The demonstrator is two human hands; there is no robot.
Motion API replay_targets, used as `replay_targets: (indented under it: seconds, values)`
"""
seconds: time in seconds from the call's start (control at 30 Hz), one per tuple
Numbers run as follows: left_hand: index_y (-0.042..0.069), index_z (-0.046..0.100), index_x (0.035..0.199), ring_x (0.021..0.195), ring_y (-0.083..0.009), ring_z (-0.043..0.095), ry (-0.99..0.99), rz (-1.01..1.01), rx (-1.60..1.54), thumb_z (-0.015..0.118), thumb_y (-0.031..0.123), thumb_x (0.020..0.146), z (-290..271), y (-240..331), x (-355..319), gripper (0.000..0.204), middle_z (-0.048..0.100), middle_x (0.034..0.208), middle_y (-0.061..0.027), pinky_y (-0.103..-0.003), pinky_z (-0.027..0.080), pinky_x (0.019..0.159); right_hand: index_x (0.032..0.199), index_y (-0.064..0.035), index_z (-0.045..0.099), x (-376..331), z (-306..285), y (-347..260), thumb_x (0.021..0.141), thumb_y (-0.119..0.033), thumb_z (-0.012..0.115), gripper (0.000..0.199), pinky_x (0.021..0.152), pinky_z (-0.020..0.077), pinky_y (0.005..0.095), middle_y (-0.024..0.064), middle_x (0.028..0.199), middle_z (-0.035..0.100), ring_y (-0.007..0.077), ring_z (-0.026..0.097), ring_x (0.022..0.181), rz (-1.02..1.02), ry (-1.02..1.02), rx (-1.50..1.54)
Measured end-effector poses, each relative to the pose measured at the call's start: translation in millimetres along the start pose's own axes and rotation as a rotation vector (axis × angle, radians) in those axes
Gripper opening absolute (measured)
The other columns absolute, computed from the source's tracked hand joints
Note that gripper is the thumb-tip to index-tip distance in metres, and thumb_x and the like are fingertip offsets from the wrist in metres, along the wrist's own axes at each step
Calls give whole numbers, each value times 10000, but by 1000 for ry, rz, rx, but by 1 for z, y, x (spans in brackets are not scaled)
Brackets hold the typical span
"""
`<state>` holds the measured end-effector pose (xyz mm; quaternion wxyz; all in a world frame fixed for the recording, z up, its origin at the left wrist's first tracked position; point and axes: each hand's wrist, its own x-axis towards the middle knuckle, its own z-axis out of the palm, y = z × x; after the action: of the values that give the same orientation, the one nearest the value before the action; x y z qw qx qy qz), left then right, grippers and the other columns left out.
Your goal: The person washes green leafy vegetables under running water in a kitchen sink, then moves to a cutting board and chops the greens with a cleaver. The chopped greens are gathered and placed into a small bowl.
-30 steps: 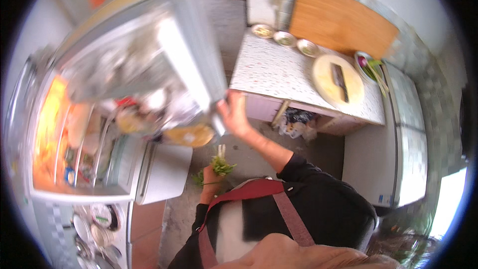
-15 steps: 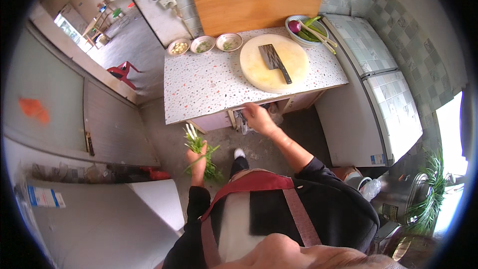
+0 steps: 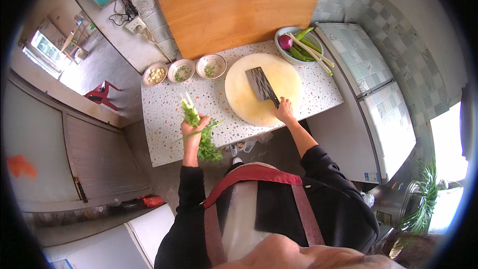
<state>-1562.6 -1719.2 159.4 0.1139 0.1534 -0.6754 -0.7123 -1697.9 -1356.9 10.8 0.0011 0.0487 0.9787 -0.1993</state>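
Left grip (image 3: 192,128) was wrapped around the leafy greens (image 3: 209,152), over the near edge of the table (image 3: 162,119). Right grip (image 3: 282,105) was at the handle end of the cleaver (image 3: 258,82), on the round board (image 3: 244,104); couldn't make out how far closed.

Bare table (image 3: 162,117) gave my left fingers (image 3: 203,120) a clear lane at front left; three bowls (image 3: 182,63), the leaning board (image 3: 239,12) and vegetable bowl (image 3: 282,56) blocked the back.
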Motion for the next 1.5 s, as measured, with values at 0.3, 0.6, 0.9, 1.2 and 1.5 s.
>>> replay_targets:
  seconds: [0.3,0.6,0.9,1.2,1.5]
  values:
    - [-24,661,984,757,-299,714,-46,308,599,778,119,820,71,16,87,247,717,818,-173,-399,536,673,912,69,568,53,-9,2,845,-103,661,207,525,521,380,155,725,628,241,649,585,186,-528,736]
    - [66,573,982,775,-365,692,21,481,1345,684,124,797,234,-58,190,224,667,914,-160,-476,559,646,1212,9,546,41,-116,71,871,-48,640,358,511,470,323,88,709,596,149,583,552,23,-210,788]
    - [-19,538,1315,1179,-405,602,-462,85,1347,928,245,639,318,-103,249,824,525,1391,-249,-474,511,986,1191,29,564,58,-185,164,859,-35,653,350,773,522,369,206,923,682,233,675,856,-121,-275,651]
    - [-20,671,1067,1045,-416,641,-409,12,1203,780,178,804,281,-27,252,347,682,1059,-251,-476,523,880,1215,45,570,81,-172,141,855,-37,670,383,837,513,357,198,1016,689,225,658,930,-98,-387,766]
    - [-46,631,1126,941,-417,673,-470,121,1076,798,247,803,274,-60,211,467,695,1002,-244,-489,538,807,1221,59,573,68,-156,121,855,-7,663,383,881,504,343,185,1021,688,204,641,969,8,-371,809]
